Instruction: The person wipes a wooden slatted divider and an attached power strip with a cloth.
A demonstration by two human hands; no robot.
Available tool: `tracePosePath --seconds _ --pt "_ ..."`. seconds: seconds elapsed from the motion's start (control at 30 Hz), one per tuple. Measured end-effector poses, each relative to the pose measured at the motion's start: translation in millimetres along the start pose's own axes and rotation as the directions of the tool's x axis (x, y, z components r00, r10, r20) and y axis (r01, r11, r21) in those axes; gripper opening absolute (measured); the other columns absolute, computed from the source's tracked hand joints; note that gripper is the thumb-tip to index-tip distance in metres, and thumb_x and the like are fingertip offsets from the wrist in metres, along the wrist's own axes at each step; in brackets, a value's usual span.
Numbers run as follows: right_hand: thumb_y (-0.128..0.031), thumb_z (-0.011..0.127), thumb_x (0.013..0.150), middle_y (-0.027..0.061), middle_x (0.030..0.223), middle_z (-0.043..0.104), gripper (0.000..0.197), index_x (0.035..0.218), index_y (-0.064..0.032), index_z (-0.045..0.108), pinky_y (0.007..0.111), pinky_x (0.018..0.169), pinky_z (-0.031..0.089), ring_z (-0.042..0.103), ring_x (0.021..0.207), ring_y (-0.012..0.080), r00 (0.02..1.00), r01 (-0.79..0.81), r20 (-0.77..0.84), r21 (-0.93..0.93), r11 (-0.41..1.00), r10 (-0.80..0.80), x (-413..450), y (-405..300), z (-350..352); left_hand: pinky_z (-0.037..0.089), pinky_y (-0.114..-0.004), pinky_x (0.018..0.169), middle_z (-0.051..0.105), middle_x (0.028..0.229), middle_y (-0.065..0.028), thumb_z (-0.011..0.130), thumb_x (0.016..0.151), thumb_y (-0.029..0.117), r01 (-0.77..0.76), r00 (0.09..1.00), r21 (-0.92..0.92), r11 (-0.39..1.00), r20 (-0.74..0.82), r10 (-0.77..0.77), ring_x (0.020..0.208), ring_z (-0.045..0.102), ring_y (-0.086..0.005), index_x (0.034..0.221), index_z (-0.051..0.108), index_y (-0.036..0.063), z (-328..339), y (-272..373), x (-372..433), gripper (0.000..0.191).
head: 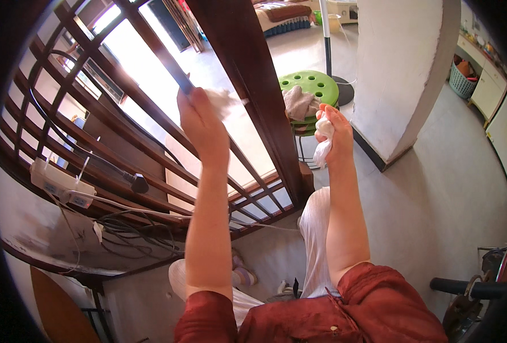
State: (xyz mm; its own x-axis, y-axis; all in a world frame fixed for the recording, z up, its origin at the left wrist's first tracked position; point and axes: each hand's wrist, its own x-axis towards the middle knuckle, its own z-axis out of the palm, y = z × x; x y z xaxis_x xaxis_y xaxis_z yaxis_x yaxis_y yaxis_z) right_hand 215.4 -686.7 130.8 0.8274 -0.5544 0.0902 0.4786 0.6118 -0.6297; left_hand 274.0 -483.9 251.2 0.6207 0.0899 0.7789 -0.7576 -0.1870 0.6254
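My left hand is closed around a slat of a dark wooden lattice screen. White, blurred cloth or tissue sticks out from its far side against the slat. My right hand is raised to the right of the screen's thick post, with a crumpled white cloth or tissue between its fingers and palm. Just beyond that hand, a beige rag lies on a stack of green round stools with holes in their tops.
A power strip, a black plug and tangled cables sit along the screen's lower left. A white pillar rises at right. Behind the stools is a pole on a round black base. A blue basket stands far right.
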Motion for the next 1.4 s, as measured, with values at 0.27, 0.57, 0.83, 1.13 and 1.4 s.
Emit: tracePosePath --seconds 0.27,0.57,0.83,1.13,1.4 --pt "-0.018 0.063 0.090 0.0051 0.081 0.063 0.020 0.102 -0.0017 0.065 0.022 0.041 0.037 0.054 0.058 0.0089 1.000 0.027 0.005 0.023 0.999 -0.027 6 3 -3 0.049 -0.027 0.063 0.048 0.075 -0.0001 0.043 0.103 0.020 0.280 0.952 -0.013 0.960 0.134 -0.275 0.074 0.061 -0.0124 0.138 0.039 0.0021 6 -73 -110 0.040" --pt "-0.023 0.062 0.090 0.0036 0.083 0.062 0.027 0.107 -0.0014 0.064 0.022 0.045 0.039 0.055 0.061 0.0087 0.999 0.012 0.033 -0.056 0.998 -0.010 -3 10 9 0.044 -0.046 0.063 0.060 0.076 -0.0219 0.057 0.091 0.006 0.320 0.916 0.272 0.907 0.156 -0.370 0.072 0.060 -0.0397 0.107 0.049 -0.0041 -15 -160 -221 0.020" --pt "-0.022 0.062 0.091 0.0053 0.084 0.058 0.025 0.106 -0.0022 0.062 0.021 0.043 0.035 0.051 0.062 0.0083 0.991 0.039 0.124 0.035 0.999 -0.043 -6 -5 13 0.046 -0.040 0.094 0.049 0.124 -0.0161 0.053 0.090 -0.003 0.184 0.981 -0.050 0.982 -0.050 -0.186 0.113 0.052 -0.0303 0.130 0.045 0.0036 -46 -21 -120 0.041" --pt "-0.023 0.062 0.092 0.0065 0.085 0.058 0.025 0.106 -0.0017 0.062 0.021 0.043 0.034 0.051 0.060 0.0083 0.985 0.075 0.148 0.119 0.990 -0.092 -4 -2 6 0.053 -0.036 0.090 0.048 0.127 -0.0223 0.052 0.097 0.032 -0.194 0.947 0.009 0.981 -0.260 0.189 0.114 0.054 -0.0298 0.137 0.038 -0.0035 -57 75 55 0.054" --pt "-0.023 0.061 0.092 0.0066 0.086 0.058 0.026 0.106 -0.0010 0.061 0.022 0.043 0.035 0.051 0.061 0.0088 0.976 0.057 0.205 0.112 0.992 -0.079 -8 -2 11 0.043 -0.030 0.089 0.055 0.107 -0.0151 0.045 0.099 0.023 -0.056 0.998 -0.236 0.970 -0.013 0.055 0.096 0.055 -0.0196 0.132 0.043 -0.0047 -61 47 93 0.043"
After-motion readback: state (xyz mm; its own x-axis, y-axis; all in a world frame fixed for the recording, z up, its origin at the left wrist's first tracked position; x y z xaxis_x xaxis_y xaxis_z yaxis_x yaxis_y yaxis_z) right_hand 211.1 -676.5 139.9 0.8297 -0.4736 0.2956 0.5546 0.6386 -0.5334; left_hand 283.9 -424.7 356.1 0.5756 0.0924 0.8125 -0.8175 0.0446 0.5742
